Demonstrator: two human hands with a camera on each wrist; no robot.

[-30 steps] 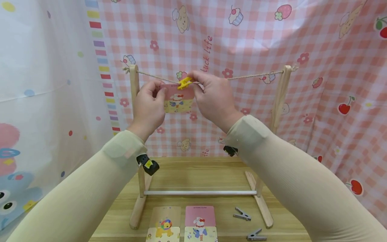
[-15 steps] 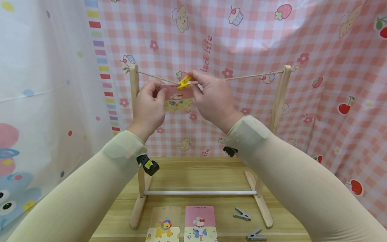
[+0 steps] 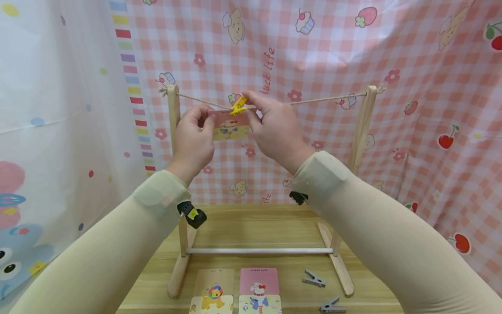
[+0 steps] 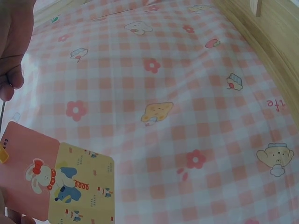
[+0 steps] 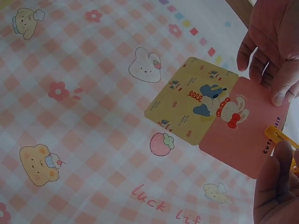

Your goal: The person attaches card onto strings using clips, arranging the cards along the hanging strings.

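Observation:
A pink-and-yellow card (image 3: 230, 131) with a rabbit picture hangs at the rope (image 3: 327, 99). My left hand (image 3: 193, 141) pinches its upper left corner between thumb and fingers. My right hand (image 3: 279, 128) pinches the handle end of a yellow clothespin (image 3: 238, 107), whose jaws overlap the card's top edge at the rope. From the right wrist view, the clothespin (image 5: 275, 134) sits over the card's printed pink edge, beside the left thumb (image 5: 284, 88). In the left wrist view the card (image 4: 60, 179) shows whole apart from its lower left, where fingers overlap it.
A wooden rack's posts (image 3: 174, 115) carry the rope, with a white bar (image 3: 259, 251) low between them. On the table (image 3: 255, 222) lie a lion card (image 3: 213, 292), a second rabbit card (image 3: 259, 290) and two grey clothespins (image 3: 313, 278). A checked curtain (image 3: 333, 56) hangs behind.
The card's lower edge has swung up and back, so its face looks shorter. The clothespin's handle end has tipped upward a little. Both hands stay nearly in place.

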